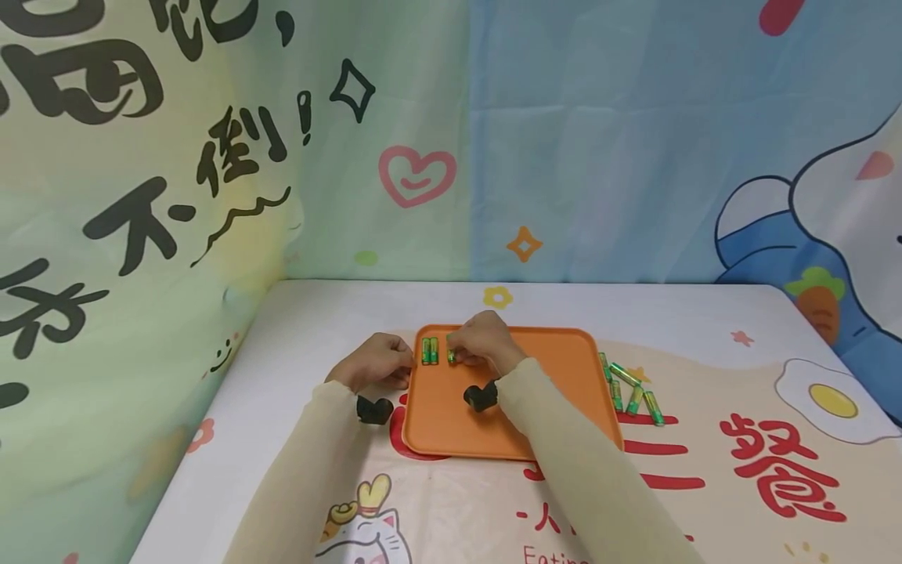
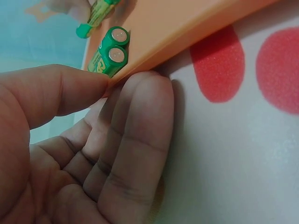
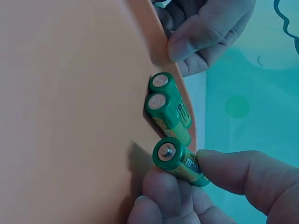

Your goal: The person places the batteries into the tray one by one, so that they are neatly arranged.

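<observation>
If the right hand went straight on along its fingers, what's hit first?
Likely the nearer paired green battery in the orange tray; how high the held battery sits is unclear, so it might pass over.

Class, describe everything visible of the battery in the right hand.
The battery is a cylinder with green and yellowish wrapping and lettering. Its silvery, metal-looking end, with a raised nub, faces the right wrist camera. The right hand pinches it over the orange tray, near its left edge, apart from two paired batteries.
</observation>
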A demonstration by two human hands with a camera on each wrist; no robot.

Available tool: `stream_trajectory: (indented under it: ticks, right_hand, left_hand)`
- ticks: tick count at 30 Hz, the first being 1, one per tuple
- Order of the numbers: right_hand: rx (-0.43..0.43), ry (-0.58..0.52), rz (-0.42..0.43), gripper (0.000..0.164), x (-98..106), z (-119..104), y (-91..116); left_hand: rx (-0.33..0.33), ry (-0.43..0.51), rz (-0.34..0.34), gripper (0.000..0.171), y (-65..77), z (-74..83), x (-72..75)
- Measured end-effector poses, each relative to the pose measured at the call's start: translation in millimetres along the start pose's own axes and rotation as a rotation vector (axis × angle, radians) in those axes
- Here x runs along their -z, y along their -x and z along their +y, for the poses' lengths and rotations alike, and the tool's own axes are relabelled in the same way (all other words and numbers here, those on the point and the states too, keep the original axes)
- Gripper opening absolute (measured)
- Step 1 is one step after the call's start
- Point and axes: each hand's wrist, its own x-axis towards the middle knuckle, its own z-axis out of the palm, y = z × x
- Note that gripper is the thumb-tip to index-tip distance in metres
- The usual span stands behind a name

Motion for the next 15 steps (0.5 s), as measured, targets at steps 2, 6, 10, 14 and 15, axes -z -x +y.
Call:
stream_trajectory:
  ticks: [2, 6, 10, 14, 15]
  right_hand:
    - [0.001, 0.019, 0.009, 0.011, -2.3, -0.8, -1.2]
    - [-0.011, 0.032, 0.011, 0.01, -5.6, -3.0, -3.0]
    - [-0.031, 0.03, 0.003, 0.015, -6.8, -4.7, -5.6]
    - [-0.046, 0.044, 0.003, 0.015, -7.4, -6.1, -7.0]
    - [-0.048, 0.051, 0.007, 0.013, -7.7, -6.5, -7.1]
  left_hand:
    - [0.0, 0.001, 0.0, 0.008, -0.2, -0.1, 0.0]
    - [-0.002, 0.005, 0.0, 0.008, -1.0, -0.7, -0.3]
    - [-0.001, 0.002, 0.004, 0.009, -1.1, -0.9, -0.5]
    - [-0.006, 0.002, 0.008, 0.009, -1.0, -0.8, -0.5]
    - [-0.007, 0.003, 0.007, 0.009, -1.0, -0.6, -0.4]
